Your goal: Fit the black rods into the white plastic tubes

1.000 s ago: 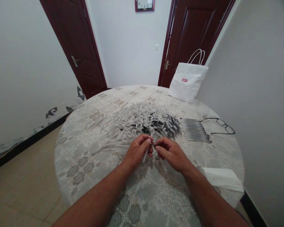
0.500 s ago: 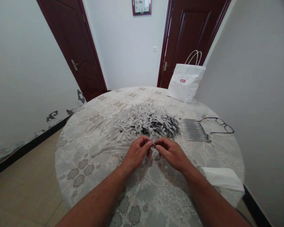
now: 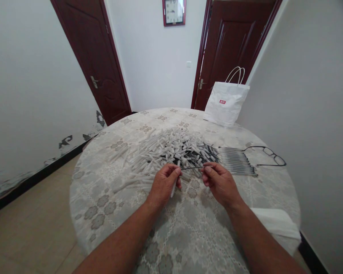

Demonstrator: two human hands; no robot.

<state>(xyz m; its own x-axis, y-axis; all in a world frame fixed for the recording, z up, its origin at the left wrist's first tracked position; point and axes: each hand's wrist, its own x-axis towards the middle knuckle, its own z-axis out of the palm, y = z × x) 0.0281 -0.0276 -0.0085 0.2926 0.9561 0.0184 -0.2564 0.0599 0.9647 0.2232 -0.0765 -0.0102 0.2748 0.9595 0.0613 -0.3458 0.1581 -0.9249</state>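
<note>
Two hands are working at the round table (image 3: 108, 213): the left hand (image 3: 163, 183) and the right hand (image 3: 220, 182). One thin dark refill (image 3: 192, 167) is spanning between their fingertips, and one pale barrel (image 3: 175, 185) is sitting in the left grip. Beyond the grip one uncountable heap of pen parts (image 3: 171, 150) is lying, with one row of pens (image 3: 236, 161), one pair of glasses (image 3: 270, 156), one bag (image 3: 225, 102), two doors and one clock (image 3: 173, 11).

We find the left hand (image 3: 163, 183) and right hand (image 3: 220, 182) side by side over the surface (image 3: 103, 190), a thin refill (image 3: 192, 167) spanning between their fingers (image 3: 175, 173). Just beyond the fingers lies the heap of pen parts (image 3: 171, 150). To the right of the heap sits a row of pens (image 3: 237, 161), with the glasses (image 3: 270, 155) further right. Behind these, at the far edge, stands the paper bag (image 3: 225, 103). Near the right forearm lies a folded cloth (image 3: 277, 226).
</note>
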